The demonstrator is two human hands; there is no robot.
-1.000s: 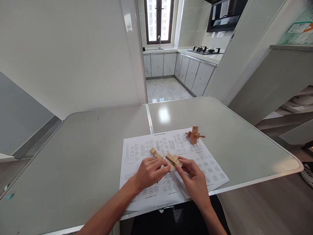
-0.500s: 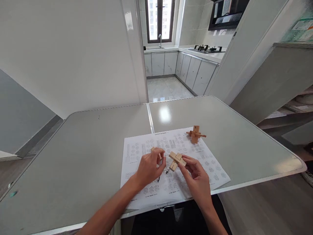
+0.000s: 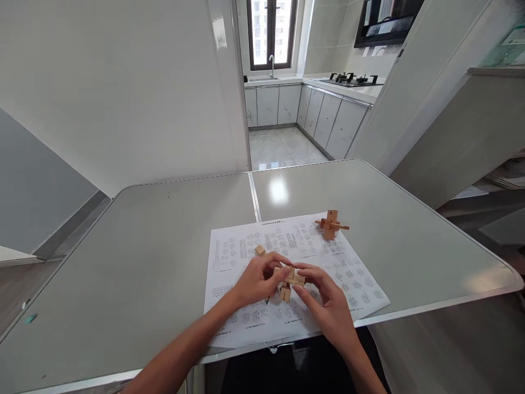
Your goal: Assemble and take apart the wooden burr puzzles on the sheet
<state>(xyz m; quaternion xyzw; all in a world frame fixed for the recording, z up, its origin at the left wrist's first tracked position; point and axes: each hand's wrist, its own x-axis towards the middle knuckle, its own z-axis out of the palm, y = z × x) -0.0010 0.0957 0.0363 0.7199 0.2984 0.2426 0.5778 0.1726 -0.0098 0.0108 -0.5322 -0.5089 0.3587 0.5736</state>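
One pale wooden burr puzzle (image 3: 297, 280) is held over one printed sheet (image 3: 314, 252); with the fingers covering part of it, its number of pieces cannot be told. Two hands grip it: the left hand (image 3: 261, 278) closes on its left side, the right hand (image 3: 327, 290) pinches its right end. One loose pale block (image 3: 260, 250) lies just beyond the left hand. One reddish-brown wooden puzzle (image 3: 329, 225), marked 2, stands at the sheet's far right corner on the tabletop (image 3: 172, 257).

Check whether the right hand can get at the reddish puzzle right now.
Probably yes: only paper seems to lie between the right hand and the reddish puzzle, though that hand grips the pale puzzle.
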